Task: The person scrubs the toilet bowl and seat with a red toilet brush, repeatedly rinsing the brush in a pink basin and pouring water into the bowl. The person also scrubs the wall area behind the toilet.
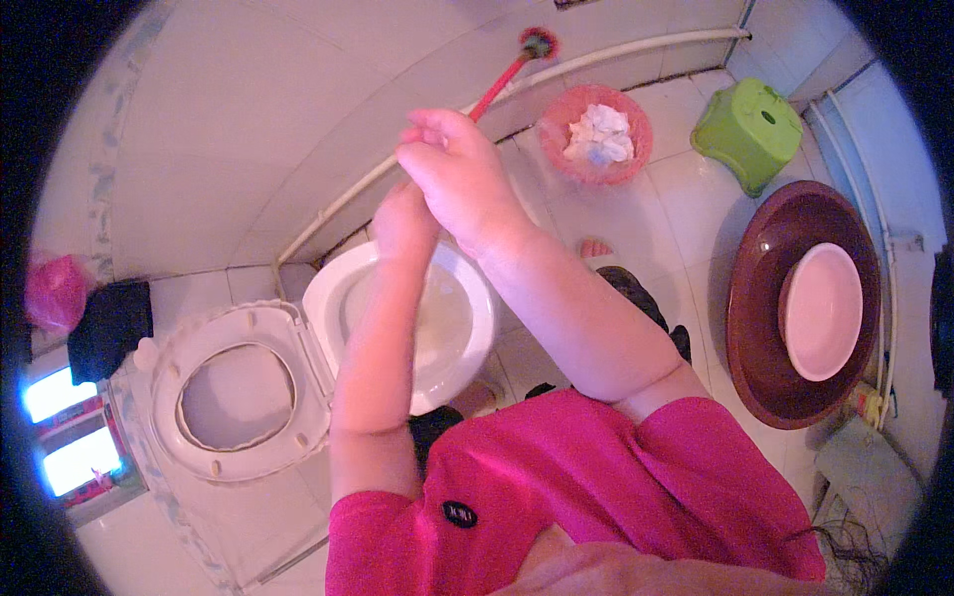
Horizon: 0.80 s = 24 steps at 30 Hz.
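Observation:
A toilet brush with a red handle [493, 91] slants up and to the right, its dark, red-edged head [538, 45] in front of the wall. From under my right hand [458, 167] the handle emerges; the fingers are curled and the lower end is hidden. Just below and left, my left hand [405, 216] touches or nearly touches the right one, and its fingers are mostly hidden. Both hands are above a white toilet bowl [455, 320] holding some liquid. The toilet seat [165, 417] and lid are raised to the left.
A pink basket [555, 138] holds crumpled white paper. Further right are a green plastic stool [760, 127] and a large brown basin [756, 313] with a pale pink basin [823, 313] inside. A pipe [633, 51] runs along the wall. Black cloth [112, 328] lies far left.

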Tool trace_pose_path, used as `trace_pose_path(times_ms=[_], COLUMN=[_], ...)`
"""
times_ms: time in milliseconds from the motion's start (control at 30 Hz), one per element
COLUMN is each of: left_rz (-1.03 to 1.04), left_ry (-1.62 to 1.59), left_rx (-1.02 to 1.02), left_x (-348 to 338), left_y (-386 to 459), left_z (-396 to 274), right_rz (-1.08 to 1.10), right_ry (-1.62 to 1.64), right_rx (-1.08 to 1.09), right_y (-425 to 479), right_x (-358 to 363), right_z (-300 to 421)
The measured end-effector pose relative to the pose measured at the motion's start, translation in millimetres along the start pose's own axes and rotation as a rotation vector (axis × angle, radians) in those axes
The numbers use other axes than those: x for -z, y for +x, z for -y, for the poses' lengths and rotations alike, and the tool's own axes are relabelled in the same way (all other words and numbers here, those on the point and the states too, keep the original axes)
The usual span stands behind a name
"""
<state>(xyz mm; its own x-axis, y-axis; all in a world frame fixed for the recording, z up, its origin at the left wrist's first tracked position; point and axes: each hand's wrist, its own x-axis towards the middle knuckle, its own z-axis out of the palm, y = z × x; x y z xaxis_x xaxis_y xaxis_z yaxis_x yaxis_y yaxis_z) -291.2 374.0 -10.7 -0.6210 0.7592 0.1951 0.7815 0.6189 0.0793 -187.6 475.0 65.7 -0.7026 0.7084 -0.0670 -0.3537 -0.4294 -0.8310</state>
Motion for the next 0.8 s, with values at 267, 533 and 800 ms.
trace_pose_path(times_ms=[267, 533, 800], left_rz=[-0.055, 0.095, -0.01], left_ry=[0.011, 0.128, -0.127], left_rx=[-0.018, 0.047, 0.144], left_x=[-30, 11, -24], left_y=[35, 16, 35], left_z=[-25, -16, -20], right_rz=[-0.119, 0.013, -0.095], right_ry=[0.002, 0.004, 0.06], right_rx=[0.073, 0.011, 0.052], right_y=[16, 12, 17], right_x=[7, 20, 1], right_z=[-6, 4, 1])
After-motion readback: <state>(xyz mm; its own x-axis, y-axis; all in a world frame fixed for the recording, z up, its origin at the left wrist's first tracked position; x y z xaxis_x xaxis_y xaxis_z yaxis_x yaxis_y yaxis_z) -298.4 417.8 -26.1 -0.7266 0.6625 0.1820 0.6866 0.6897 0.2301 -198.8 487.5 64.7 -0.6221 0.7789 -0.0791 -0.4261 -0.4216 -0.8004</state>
